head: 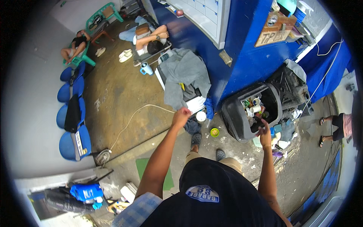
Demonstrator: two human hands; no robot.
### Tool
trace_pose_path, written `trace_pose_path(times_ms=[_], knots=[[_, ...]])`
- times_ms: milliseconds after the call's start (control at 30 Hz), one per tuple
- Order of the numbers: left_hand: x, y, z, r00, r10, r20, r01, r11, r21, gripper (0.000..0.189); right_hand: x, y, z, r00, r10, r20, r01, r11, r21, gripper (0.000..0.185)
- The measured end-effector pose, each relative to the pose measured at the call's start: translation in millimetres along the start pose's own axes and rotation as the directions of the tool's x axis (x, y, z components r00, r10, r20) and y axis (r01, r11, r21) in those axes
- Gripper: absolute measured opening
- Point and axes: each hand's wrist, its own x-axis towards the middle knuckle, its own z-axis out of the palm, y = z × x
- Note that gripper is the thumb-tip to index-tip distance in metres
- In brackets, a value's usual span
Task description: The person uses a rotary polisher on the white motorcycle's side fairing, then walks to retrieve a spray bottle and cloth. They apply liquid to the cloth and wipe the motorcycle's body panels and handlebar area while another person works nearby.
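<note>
My left hand [182, 117] is raised at the lower edge of a grey cloth [184, 71] heaped over a stack with white sheets [195, 105]; whether its fingers hold the cloth cannot be told. My right hand [264, 133] has its fingers apart at the near rim of a black plastic bin [233, 119], with nothing seen in it. Paper cups [255, 109] and other rubbish lie in the bin. Between the hands, a white round lid or container [201, 116] and a small green bowl [215, 132] are low down near my feet.
A blue wall [241, 56] stands ahead. One person lies on a cot [153, 42] and another sits in a green chair [85, 58]. A light blue mug [146, 69] is beside the cot. A cable [127, 122] crosses the floor. Blue seats [73, 144] line the left wall.
</note>
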Motion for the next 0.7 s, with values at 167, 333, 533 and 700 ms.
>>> trace_pose_path(times_ms=[167, 333, 533, 700], knots=[[150.4, 34.4, -25.1, 0.877, -0.480, -0.034, 0.473, 0.873, -0.119, 0.043, -107.7, 54.8, 48.3, 0.878, 0.476, -0.057, -0.477, 0.853, -0.214, 0.024], [217.9, 32.9, -22.4, 0.922, -0.386, -0.034, 0.387, 0.921, 0.044, 0.046, -284.1, 102.4, 76.2, 0.742, 0.662, 0.105, -0.450, 0.607, -0.655, 0.027], [269.1, 130.8, -92.0, 0.931, 0.276, -0.239, -0.218, 0.946, 0.241, 0.038, -368.0, 75.8, 87.4, 0.268, 0.956, -0.116, -0.961, 0.274, 0.038, 0.024], [258.0, 238.9, -181.2, 0.837, 0.411, -0.362, -0.541, 0.720, -0.434, 0.015, -320.9, 46.6, 99.7, 0.350, 0.883, -0.313, -0.799, 0.456, 0.392, 0.024]])
